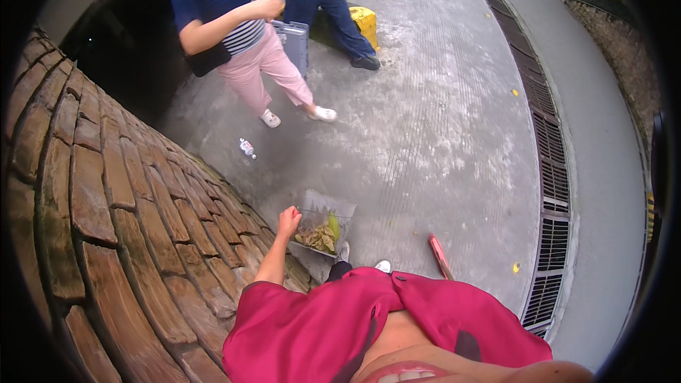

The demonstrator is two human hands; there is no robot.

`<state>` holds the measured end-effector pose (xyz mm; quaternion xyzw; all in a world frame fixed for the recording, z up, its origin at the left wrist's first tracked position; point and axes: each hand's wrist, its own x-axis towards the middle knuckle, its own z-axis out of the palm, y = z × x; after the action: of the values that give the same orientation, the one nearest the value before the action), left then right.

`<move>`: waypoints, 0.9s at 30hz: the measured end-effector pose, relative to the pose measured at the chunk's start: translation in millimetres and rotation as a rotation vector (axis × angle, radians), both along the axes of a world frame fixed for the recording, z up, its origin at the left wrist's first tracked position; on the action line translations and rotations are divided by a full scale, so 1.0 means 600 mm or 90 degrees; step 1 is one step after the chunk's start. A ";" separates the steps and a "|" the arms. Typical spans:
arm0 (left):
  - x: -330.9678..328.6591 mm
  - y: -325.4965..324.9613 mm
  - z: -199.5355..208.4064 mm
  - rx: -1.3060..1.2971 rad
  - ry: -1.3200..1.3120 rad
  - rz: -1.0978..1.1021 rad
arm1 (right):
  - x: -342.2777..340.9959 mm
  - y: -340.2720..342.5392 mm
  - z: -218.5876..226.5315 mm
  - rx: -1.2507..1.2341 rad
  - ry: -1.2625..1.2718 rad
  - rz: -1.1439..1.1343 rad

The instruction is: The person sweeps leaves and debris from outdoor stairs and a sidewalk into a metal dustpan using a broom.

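My left hand [289,221] is closed in a fist at the left edge of a pale, see-through dustpan [340,206], seemingly gripping it; the grip itself is hidden. Dry yellow-brown leaves [319,238] and a long green piece [333,224] lie in the pan. My right hand is out of sight. To the right of my feet, a narrow red thing [438,252], possibly part of a broom, slants away from behind my magenta shirt. Farther off on the ground lies a clear plastic bottle [247,148] with a label.
A brown stone-block wall [135,198] rises on my left. Ahead stand a person in pink trousers [248,74] and another in jeans [330,10], near a grey case [293,42] and a yellow object [364,25]. A metal drain grating [550,163] runs along the right; small yellow bits [516,267] dot the concrete.
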<state>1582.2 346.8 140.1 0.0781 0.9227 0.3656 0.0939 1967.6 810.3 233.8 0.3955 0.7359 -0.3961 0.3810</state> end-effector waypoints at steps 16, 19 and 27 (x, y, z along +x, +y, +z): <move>-0.050 -0.054 -0.118 0.016 -0.054 0.012 | 0.036 -0.045 -0.075 -0.121 -0.028 -0.108; -0.067 -0.065 -0.116 0.046 -0.059 -0.020 | 0.041 -0.070 -0.064 -0.005 0.042 0.096; -0.111 -0.054 -0.108 -0.027 -0.072 -0.175 | 0.045 -0.136 0.034 -0.185 -0.106 -0.434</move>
<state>1515.6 314.6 75.5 0.1810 0.9041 0.3335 0.1967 1994.5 728.5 254.2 0.5905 0.4646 -0.5668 0.3381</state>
